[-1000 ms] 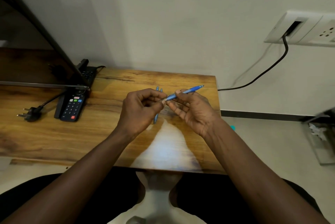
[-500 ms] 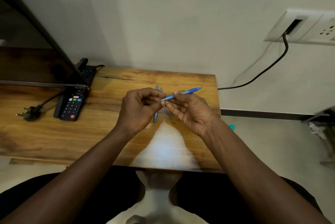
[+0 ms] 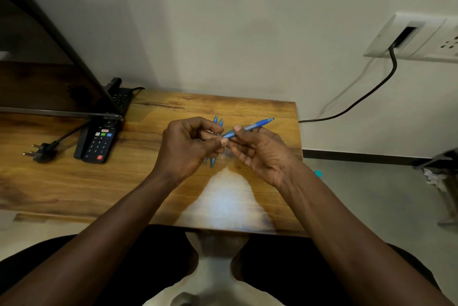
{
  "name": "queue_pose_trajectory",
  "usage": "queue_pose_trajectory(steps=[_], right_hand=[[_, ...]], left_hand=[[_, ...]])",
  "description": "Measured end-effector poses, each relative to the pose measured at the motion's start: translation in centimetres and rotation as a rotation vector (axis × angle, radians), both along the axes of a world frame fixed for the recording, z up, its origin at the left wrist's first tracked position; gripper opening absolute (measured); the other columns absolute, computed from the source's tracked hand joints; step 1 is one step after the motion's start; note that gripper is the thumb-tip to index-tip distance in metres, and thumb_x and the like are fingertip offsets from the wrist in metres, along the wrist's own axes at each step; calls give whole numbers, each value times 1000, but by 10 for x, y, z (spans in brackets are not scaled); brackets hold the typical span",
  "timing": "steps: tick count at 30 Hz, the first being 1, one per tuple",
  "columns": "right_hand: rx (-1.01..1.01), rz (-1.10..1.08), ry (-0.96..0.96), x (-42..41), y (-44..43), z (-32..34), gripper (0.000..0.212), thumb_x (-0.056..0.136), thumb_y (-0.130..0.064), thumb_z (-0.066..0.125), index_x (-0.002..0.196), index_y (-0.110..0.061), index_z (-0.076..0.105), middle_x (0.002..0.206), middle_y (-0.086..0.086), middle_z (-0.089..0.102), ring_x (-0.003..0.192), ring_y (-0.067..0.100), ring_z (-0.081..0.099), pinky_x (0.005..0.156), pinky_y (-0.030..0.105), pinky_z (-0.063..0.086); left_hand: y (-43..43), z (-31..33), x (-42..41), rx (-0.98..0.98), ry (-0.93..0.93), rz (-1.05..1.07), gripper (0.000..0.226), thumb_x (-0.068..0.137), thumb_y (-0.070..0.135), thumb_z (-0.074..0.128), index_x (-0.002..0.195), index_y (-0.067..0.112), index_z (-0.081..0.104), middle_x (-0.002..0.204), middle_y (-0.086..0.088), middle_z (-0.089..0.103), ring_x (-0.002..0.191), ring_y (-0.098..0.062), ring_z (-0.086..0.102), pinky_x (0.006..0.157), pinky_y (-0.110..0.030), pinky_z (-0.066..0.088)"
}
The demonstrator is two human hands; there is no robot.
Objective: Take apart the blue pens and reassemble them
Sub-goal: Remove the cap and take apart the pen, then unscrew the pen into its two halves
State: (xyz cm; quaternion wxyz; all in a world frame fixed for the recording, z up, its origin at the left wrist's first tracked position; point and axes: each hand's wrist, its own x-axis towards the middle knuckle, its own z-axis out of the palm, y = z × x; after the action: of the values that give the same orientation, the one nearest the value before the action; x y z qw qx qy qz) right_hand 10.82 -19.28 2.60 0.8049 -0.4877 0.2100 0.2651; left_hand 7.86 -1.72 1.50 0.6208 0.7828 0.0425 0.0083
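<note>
Right hand (image 3: 262, 154) holds a blue pen (image 3: 252, 127) in the air above a wooden worktop (image 3: 148, 182). Its thumb lies on top of the barrel and its curled fingers support the pen from below. The pen slants, with its far end pointing up and away to the right, past the fingertips. The left hand (image 3: 188, 149) sits just beside the right, with its fingers curled inward. Its thumb and forefinger close on the near, lower end of the same pen. Which small part they pinch there is hidden by the fingers. The two hands almost touch at the middle of the view.

Two more blue pens (image 3: 218, 121) lie side by side on the worktop under the hands. Their tapered ends stick out beyond the left hand's knuckles, and their other ends show below it.

Farther left on the worktop, a black remote control (image 3: 99, 142) with coloured buttons lies partly under the edge of a dark screen (image 3: 37, 58). A black plug (image 3: 42, 151) on a cord rests near the remote, to its left. On the right, a black cable (image 3: 366, 97) runs down from a white wall socket (image 3: 421, 35) towards the worktop's far corner. The person's forearms reach in from the bottom of the view.
</note>
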Motion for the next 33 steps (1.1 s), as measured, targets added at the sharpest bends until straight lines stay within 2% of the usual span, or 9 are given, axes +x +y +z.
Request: queue_pose_trajectory(steps=[7, 11, 15, 18, 20, 22, 25, 28, 33], right_hand=[[-93, 80, -53, 1, 3, 3, 15, 89, -8, 77, 94, -9, 62, 84, 15, 77, 70, 21, 74, 60, 24, 59], [-324, 87, -264, 2, 7, 9, 22, 85, -6, 82, 95, -8, 63, 81, 20, 76, 63, 24, 71, 58, 28, 57], [-471, 123, -368, -2, 15, 7, 32, 80, -10, 87, 101, -3, 64, 78, 19, 77, 64, 22, 74, 59, 28, 57], [-483, 149, -403, -2, 25, 3, 28, 81, -13, 86, 97, -7, 64, 77, 15, 78, 68, 23, 77, 64, 34, 62], [-520, 179, -445, -1, 33, 0, 24, 84, -22, 85, 95, -9, 67, 77, 10, 78, 71, 22, 77, 74, 42, 65], [-646, 215, -504, -1, 41, -2, 21, 87, -36, 80, 92, -18, 71, 79, 2, 78, 75, 15, 76, 78, 42, 63], [-860, 313, -595, -4, 51, -3, 22, 88, -43, 75, 98, -24, 72, 92, -7, 74, 85, 10, 70, 74, 32, 57], [-1067, 510, -686, -6, 57, -12, 39, 88, -44, 73, 120, -21, 67, 119, -1, 68, 110, 17, 64, 91, 36, 54], [-1282, 698, -720, -15, 63, -26, 58, 89, -45, 73, 137, -18, 54, 136, 8, 52, 125, 28, 52, 95, 40, 49]], left_hand=[[-3, 1, -5, 143, 9, -8, 19, 82, 7, 88, 97, 15, 79, 75, -2, 79, 68, -17, 79, 66, -37, 67], [-6, 5, -6, 294, 0, -5, 17, 83, 17, 88, 97, 21, 78, 71, 5, 77, 61, -9, 75, 60, -24, 62], [1, 9, -8, 422, -17, -12, 10, 86, 28, 85, 87, 25, 76, 69, 8, 76, 62, -4, 73, 60, -23, 57], [13, 12, -8, 513, -11, -20, 11, 87, 31, 84, 86, 26, 75, 70, 10, 75, 64, -1, 70, 60, -22, 53], [22, 13, -9, 538, 2, 3, 12, 87, 34, 84, 84, 28, 74, 70, 10, 74, 64, 0, 69, 58, -21, 49], [31, 13, -10, 556, 19, 39, 14, 86, 37, 84, 84, 29, 73, 70, 10, 73, 64, -1, 68, 58, -22, 48], [49, 12, -16, 563, 62, 115, 16, 85, 38, 85, 85, 28, 73, 71, 7, 74, 68, -7, 70, 62, -34, 58], [67, 7, -22, 564, 125, 157, 16, 85, 34, 86, 86, 25, 73, 72, 4, 74, 71, -15, 72, 70, -43, 62], [91, -4, -30, 607, 198, 240, 16, 85, 31, 86, 82, 23, 73, 74, 4, 73, 73, -15, 71, 66, -34, 58]])
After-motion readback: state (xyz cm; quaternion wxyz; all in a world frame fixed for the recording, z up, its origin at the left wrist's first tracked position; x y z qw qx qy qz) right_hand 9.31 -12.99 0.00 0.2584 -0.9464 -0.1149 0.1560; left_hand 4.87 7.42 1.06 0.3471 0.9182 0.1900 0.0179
